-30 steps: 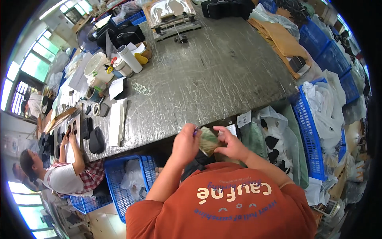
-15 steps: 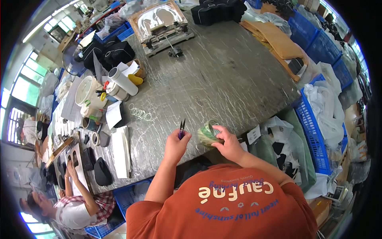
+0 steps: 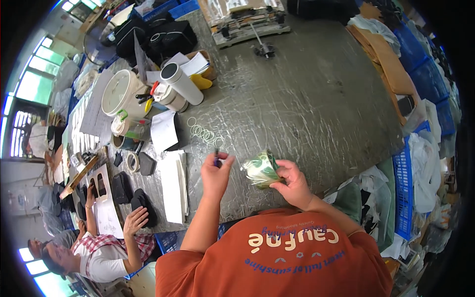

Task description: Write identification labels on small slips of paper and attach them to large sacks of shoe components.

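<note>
My left hand (image 3: 214, 177) is closed around a small dark pair of snips (image 3: 216, 157), whose tips point away from me near the rings. Most of the handle is hidden in my fingers. In my right hand (image 3: 294, 184) is a roll of clear tape (image 3: 258, 171) with a green core, gripped by its right side between thumb and fingers. The roll is tilted just over the near part of the table. Beyond my left hand lie several pale thin rings (image 3: 202, 132), strung out in an overlapping row.
The dark worktable (image 3: 307, 109) carries white paper strips (image 3: 174, 188), a white bucket (image 3: 120, 94), a white bottle (image 3: 182, 84) and a metal-framed fixture (image 3: 247, 24). A co-worker's hand (image 3: 134, 221) is by dark pads at left. A blue crate (image 3: 403, 188) stands right.
The whole view has shifted, moving the table items rightward and the fixture upward. My left hand has turned the snips and is closer to the rings. The tape roll has tilted. A co-worker's hand reached the pads.
</note>
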